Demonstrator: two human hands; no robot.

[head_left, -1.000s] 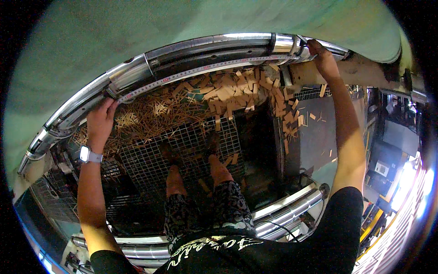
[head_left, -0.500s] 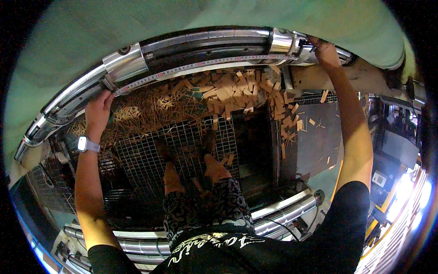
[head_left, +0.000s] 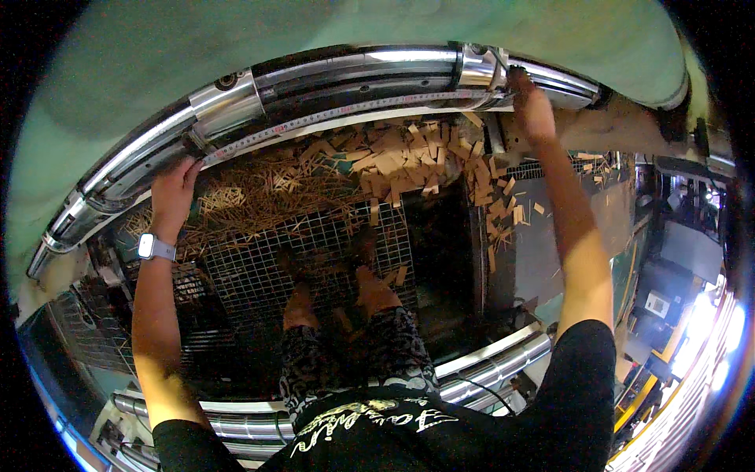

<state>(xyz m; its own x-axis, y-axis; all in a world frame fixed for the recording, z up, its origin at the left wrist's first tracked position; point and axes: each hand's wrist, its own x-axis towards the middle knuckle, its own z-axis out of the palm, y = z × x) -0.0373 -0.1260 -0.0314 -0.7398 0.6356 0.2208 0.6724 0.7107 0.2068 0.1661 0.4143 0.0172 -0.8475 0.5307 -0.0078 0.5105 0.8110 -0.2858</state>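
A long white tape measure lies stretched along the front of a shiny metal shaft assembly. At the tape's left end my left hand, wearing a watch, is closed with thumb and fingers pinched on the blade beside the left metal collar. My right hand is up against the shaft just right of the right metal collar, near the tape's other end. Its fingers are curled in shadow around something dark that I cannot make out.
Wood strips and thin splinters are heaped below the shaft. I stand on a wire grid, with a dark opening to its right. A grey panel lies farther right. Metal rollers run close behind me.
My right hand has moved left along the shaft toward the right collar. My left hand stays at the tape's left end. The view has shifted slightly.
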